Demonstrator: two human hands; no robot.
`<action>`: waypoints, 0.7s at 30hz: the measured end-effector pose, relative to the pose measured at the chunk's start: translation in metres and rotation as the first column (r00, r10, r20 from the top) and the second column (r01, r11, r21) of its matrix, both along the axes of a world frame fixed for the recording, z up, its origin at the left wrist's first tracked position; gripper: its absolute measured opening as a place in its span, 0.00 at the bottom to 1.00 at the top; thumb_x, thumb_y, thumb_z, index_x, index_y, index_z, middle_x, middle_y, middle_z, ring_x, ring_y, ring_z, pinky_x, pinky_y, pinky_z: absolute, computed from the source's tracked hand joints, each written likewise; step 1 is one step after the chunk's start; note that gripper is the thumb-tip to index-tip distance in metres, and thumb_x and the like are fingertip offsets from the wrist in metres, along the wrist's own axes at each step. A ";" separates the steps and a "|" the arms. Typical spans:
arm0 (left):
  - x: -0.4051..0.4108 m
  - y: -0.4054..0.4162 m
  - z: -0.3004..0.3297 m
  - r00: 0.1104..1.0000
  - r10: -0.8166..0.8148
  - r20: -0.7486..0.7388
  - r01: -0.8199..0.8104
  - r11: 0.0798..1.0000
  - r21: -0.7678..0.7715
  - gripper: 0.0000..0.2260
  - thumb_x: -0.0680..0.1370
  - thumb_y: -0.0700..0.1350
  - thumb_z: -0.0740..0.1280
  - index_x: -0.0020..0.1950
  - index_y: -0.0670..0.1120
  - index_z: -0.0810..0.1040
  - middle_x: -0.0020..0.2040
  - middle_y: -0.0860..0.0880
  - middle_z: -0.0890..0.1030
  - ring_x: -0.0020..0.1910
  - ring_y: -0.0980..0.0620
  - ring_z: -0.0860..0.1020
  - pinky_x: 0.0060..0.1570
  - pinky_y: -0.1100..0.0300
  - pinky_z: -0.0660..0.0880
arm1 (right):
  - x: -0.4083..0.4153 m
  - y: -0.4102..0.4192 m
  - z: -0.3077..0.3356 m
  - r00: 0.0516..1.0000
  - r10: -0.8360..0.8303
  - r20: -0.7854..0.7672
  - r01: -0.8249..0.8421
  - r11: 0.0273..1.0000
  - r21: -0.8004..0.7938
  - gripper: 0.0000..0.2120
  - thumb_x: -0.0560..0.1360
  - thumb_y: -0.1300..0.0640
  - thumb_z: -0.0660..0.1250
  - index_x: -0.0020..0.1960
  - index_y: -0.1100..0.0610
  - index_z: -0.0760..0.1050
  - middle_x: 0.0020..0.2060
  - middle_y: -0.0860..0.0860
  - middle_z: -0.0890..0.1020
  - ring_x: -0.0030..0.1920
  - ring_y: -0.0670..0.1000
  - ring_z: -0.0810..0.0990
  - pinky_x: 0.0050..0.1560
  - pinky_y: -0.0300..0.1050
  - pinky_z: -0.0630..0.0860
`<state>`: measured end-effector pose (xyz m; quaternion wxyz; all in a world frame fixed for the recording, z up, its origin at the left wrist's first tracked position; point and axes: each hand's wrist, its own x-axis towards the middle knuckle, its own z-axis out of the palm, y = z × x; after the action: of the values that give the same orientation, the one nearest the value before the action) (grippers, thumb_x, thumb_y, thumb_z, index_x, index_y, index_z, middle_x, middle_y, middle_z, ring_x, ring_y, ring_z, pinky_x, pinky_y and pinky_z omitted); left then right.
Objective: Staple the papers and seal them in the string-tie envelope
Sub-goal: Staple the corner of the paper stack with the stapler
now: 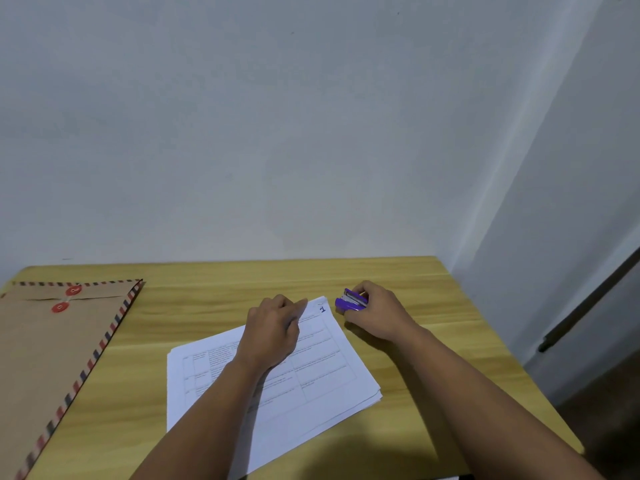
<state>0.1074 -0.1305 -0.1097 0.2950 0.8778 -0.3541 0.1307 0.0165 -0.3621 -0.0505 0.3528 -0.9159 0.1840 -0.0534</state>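
Behind the wooden table [242,282] is only a plain grey wall, so nothing disturbs the work. The papers [322,372] lie in a loose stack in the middle of the table, turned at an angle, and their edges at the near right side are not fully even. My left hand [273,327] rests flat on the stack near the far corner, where a blue "1" is written — the fingers are relaxed and press down, they grasp nothing. My right hand [377,313] is closed around the small purple stapler [350,301], which sits just beside that corner and does not yet bite the sheets. The envelope [52,341] waits well apart at the left edge, with its flap down; I cannot tell if the string is wound around the two red buttons. I think the risk is here: if I push the stapler in while the sheets are fanned, the staple may miss the lower pages — or the stack may slide under my palm and the corner will be crooked.
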 end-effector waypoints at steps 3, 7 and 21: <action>-0.001 -0.001 0.000 1.000 0.004 -0.003 -0.004 1.000 -0.009 0.22 0.74 0.43 0.62 0.66 0.60 0.78 0.45 0.58 0.77 0.44 0.49 0.75 0.44 0.51 0.73 | -0.002 -0.005 -0.004 1.000 0.017 0.004 -0.017 0.993 0.121 0.20 0.67 0.44 0.81 0.54 0.48 0.78 0.51 0.47 0.84 0.50 0.49 0.84 0.49 0.47 0.82; -0.002 -0.001 0.002 1.000 0.008 -0.028 -0.009 0.999 -0.032 0.20 0.75 0.43 0.62 0.65 0.59 0.78 0.43 0.58 0.75 0.45 0.49 0.76 0.45 0.52 0.72 | 0.004 -0.010 -0.010 0.992 0.110 -0.053 -0.099 0.980 0.173 0.22 0.59 0.41 0.85 0.47 0.51 0.84 0.44 0.47 0.88 0.49 0.53 0.86 0.54 0.55 0.83; -0.001 -0.002 0.003 0.997 -0.013 -0.076 0.005 0.994 -0.105 0.19 0.76 0.43 0.62 0.65 0.54 0.80 0.44 0.62 0.74 0.46 0.54 0.76 0.47 0.47 0.76 | 0.028 0.000 -0.001 0.969 0.243 -0.046 -0.217 0.925 0.311 0.17 0.63 0.49 0.86 0.48 0.54 0.88 0.47 0.54 0.89 0.53 0.59 0.86 0.58 0.58 0.82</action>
<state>0.1062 -0.1320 -0.1069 0.3547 0.8638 -0.3392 0.1142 0.0446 -0.3620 -0.0518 0.4849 -0.8675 0.0960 0.0556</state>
